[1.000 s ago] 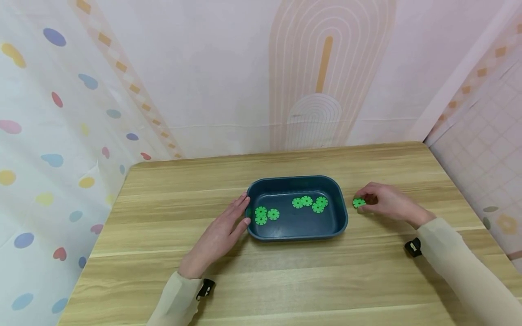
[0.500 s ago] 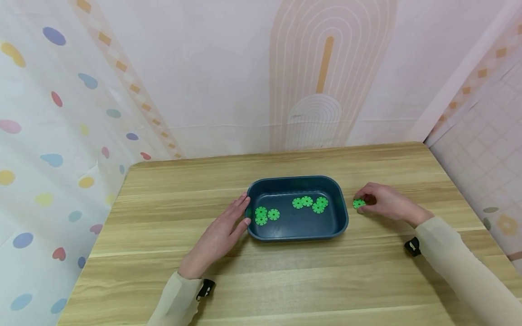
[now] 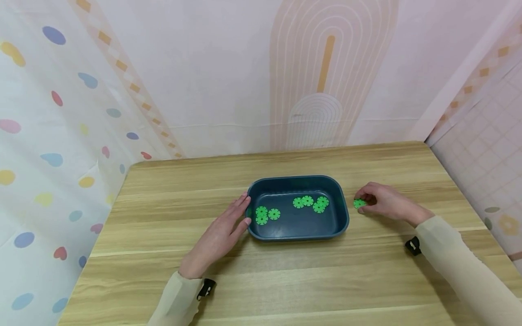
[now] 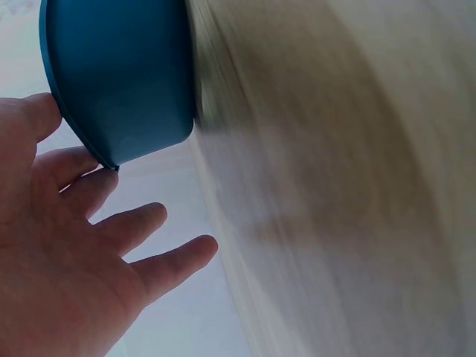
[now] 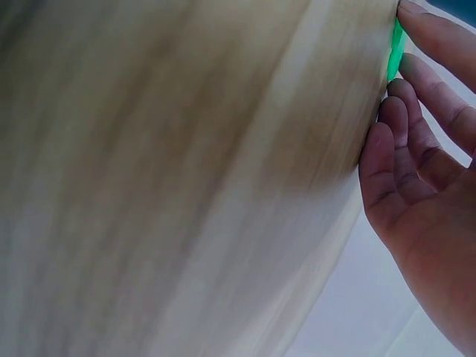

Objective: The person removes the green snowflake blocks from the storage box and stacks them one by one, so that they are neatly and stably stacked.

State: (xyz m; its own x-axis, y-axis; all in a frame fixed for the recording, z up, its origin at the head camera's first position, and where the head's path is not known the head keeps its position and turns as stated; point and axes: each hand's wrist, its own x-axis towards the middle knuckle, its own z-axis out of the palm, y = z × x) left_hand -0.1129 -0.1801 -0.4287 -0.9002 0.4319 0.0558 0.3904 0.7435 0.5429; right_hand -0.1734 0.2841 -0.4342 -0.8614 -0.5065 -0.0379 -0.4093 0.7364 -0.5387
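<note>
A dark blue tray (image 3: 297,235) sits mid-table with several green notched discs (image 3: 274,214) lying flat inside, grouped left and right. My left hand (image 3: 218,233) touches the tray's left rim with fingertips and thumb, its fingers spread fairly straight; the left wrist view shows this contact against the tray's wall (image 4: 123,82). Just right of the tray, my right hand (image 3: 387,202) pinches one green disc (image 3: 359,203) between thumb and fingers, low at the tabletop. In the right wrist view, a sliver of that disc (image 5: 396,52) shows at the fingertips, the rest hidden.
The wood-grain table (image 3: 261,280) ends at a back edge before a patterned curtain (image 3: 224,90). More patterned cloth hangs at the left (image 3: 53,181) and right. Black straps (image 3: 205,288) sit at both wrists.
</note>
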